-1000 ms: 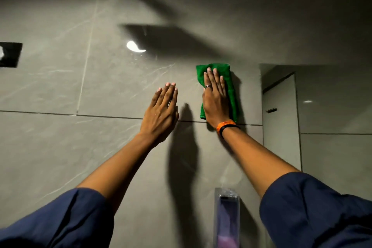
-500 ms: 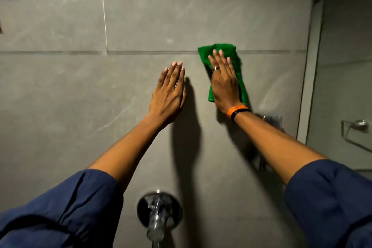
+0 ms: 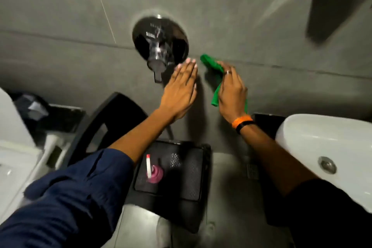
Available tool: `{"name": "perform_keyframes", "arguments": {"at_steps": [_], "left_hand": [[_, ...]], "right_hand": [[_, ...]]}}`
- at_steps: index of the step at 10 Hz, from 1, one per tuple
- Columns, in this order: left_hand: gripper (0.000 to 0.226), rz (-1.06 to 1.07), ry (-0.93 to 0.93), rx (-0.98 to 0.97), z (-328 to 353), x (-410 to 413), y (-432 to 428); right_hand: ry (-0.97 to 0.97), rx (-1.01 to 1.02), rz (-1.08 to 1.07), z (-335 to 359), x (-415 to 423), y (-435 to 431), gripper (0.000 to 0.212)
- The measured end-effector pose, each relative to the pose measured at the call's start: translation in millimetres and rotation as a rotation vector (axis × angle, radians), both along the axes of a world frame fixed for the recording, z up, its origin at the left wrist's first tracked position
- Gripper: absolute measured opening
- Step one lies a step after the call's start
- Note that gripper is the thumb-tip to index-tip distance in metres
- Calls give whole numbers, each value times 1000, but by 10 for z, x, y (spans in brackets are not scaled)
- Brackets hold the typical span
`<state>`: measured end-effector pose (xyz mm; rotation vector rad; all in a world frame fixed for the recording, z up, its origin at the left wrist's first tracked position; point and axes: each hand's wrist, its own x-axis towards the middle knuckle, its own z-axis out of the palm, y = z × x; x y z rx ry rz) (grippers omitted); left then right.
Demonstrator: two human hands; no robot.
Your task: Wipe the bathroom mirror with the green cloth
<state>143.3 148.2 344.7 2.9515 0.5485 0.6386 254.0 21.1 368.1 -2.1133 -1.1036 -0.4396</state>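
Two hands low on wall

Right hand loosely bunches green cloth against grey tile, likely mid-wipe. Left hand flat, fingers spread, holding nothing, probably bracing beside tap valve. Mirror not clearly visible.

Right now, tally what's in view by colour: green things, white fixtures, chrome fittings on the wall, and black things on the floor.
Green: 1, the green cloth under the right hand
White: 2, washbasin and toilet
Chrome: 1, wall tap valve beside the left hand
Black: 2, pedal bin and stool
Total: 6
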Motion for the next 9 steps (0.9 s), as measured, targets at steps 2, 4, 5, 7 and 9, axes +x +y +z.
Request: {"name": "perform_keyframes", "arguments": {"at_steps": [2,4,5,7,9], "left_hand": [[59,53,275,-265,-2243,-350,-462],[62,155,463,-466,-3994,-832,-928],[66,161,528,-511,-4539,-973,-1109],[67,188,464,-606,-4850,-1030,-1228],[64,147,453,-594,-4248,-969,-1176]], "right_hand": [[361,-333,30,-2203,-305,-249,43],[373,-849,178,-4105,-845,-534,51],[309,-1059,241,-4801,-1090,-776,63],[183,-963,193,-5077,-1121,-870,66],[244,-1024,193,-4490,-996,-789,69]]}}
